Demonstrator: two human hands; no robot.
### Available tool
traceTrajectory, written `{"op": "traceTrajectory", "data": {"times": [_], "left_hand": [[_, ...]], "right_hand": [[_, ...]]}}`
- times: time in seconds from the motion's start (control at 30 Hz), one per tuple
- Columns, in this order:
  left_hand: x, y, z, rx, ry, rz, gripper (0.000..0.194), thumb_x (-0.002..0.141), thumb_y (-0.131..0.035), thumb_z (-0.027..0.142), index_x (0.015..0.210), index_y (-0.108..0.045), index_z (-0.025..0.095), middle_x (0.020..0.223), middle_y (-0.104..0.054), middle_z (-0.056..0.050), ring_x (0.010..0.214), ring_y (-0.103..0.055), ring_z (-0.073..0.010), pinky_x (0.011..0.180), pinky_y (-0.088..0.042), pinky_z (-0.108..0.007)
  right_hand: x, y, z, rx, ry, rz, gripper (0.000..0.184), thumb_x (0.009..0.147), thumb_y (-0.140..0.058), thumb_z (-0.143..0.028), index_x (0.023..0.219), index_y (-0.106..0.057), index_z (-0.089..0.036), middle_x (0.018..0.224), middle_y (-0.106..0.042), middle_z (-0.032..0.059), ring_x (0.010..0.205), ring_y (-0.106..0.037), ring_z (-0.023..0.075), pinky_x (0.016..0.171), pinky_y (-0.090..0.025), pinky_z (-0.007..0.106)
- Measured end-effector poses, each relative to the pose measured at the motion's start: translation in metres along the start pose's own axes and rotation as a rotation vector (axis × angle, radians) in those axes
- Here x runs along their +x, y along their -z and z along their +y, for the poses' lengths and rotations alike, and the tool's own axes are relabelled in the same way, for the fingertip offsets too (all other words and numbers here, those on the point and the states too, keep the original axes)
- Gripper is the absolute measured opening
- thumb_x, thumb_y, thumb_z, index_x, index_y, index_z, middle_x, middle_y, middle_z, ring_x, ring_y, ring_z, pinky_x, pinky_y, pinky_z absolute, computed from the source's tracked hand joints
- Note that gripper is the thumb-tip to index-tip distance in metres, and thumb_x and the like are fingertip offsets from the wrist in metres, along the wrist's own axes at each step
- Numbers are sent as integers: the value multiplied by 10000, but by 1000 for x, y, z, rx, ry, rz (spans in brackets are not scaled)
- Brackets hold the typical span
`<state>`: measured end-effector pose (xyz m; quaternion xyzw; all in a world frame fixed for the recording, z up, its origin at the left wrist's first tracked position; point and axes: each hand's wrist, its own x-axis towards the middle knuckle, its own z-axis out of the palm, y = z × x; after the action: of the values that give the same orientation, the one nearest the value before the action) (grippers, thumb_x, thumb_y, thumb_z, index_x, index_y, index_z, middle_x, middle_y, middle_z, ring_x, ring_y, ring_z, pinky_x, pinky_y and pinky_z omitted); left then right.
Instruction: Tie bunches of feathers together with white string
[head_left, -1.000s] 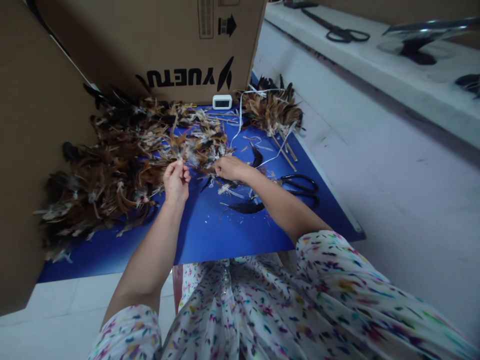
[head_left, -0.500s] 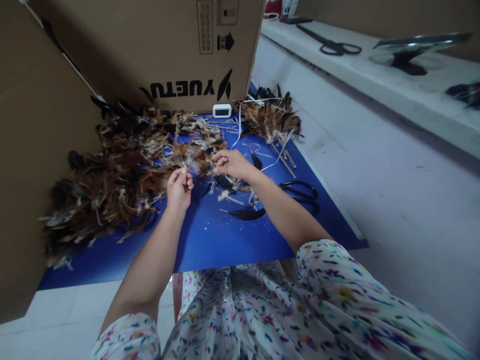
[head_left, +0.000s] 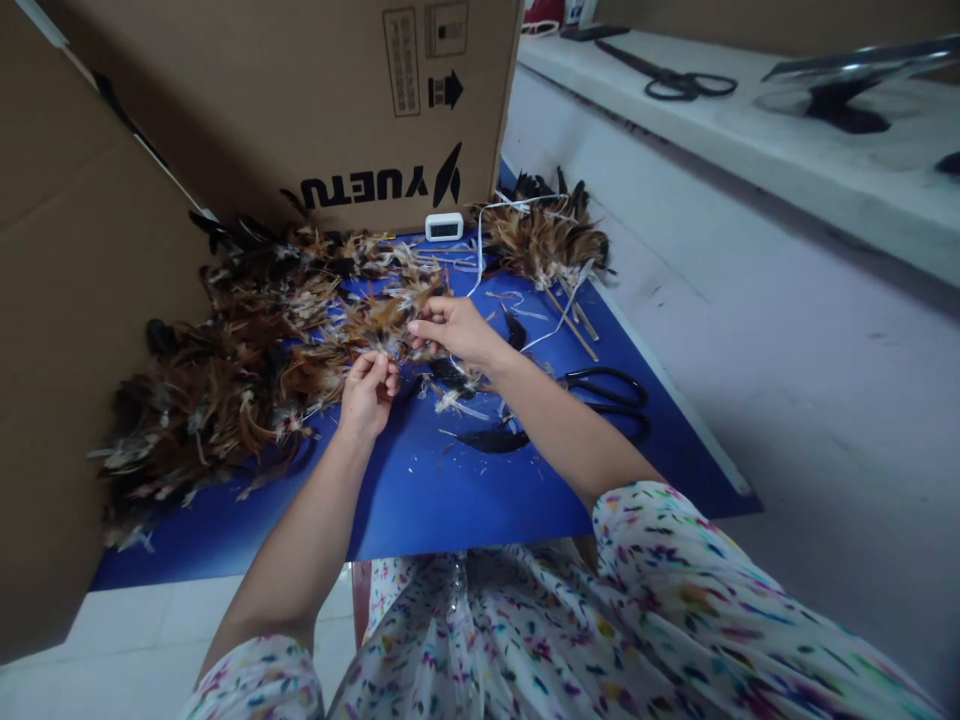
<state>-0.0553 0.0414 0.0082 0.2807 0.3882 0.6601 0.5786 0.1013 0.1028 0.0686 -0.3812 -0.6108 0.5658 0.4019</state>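
My left hand (head_left: pixel 367 395) is closed in a pinch at the near side of the feather pile, on the fluffy base of a brown feather (head_left: pixel 381 335). To its right, my right hand (head_left: pixel 456 332) has thumb and fingers bent together over the feathers; whatever lies between its fingertips is too small to make out. A large heap of brown and black feathers (head_left: pixel 217 400) spreads leftward. Below my right hand are loose white scraps (head_left: pixel 454 402) and a long black feather (head_left: pixel 491 440). Black-handled scissors (head_left: pixel 606 385) lie partly hidden beneath my right forearm.
A tied feather bundle on sticks (head_left: pixel 544 240) rests at the back right, with white ribbon (head_left: pixel 480 245). A small white digital clock (head_left: pixel 444 227) stands before a cardboard box (head_left: pixel 337 100). More scissors (head_left: pixel 686 85) lie on the white ledge (head_left: pixel 780 110). The blue table (head_left: pixel 465 510) meets the wall.
My right hand has shifted slightly left, toward the feathers. My left hand sits a little lower and farther right, still pinched. The whole view has tilted slightly.
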Motion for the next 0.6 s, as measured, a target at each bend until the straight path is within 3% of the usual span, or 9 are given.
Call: {"op": "traceTrajectory", "data": {"times": [0.23, 0.43, 0.6], "left_hand": [[0, -1, 1, 43, -13, -19, 470, 483, -938, 355, 683, -552, 176, 579, -606, 40, 429, -476, -49, 390, -341, -149], [-3, -4, -1, 147, -37, -55, 488, 486, -929, 405, 676, -541, 177, 545, -611, 30, 404, -490, -68, 374, -348, -162], [-3, -5, -1, 207, -56, -63, 485, 485, -925, 427, 645, -549, 167, 534, -611, 22, 399, -500, -72, 371, -356, -163]], "right_hand": [[-4, -1, 3, -8, 10, 19, 137, 797, -659, -126, 695, -572, -156, 580, -603, -31, 542, -560, 78, 477, -443, 180], [0, -5, 13, -28, 111, -16, 130, 683, -732, -182, 694, -610, -139, 608, -559, -54, 534, -471, 68, 503, -401, 206], [-3, -7, 14, -92, 176, -111, 45, 707, -651, -145, 752, -648, -144, 695, -628, -25, 626, -544, 92, 611, -460, 218]]}}
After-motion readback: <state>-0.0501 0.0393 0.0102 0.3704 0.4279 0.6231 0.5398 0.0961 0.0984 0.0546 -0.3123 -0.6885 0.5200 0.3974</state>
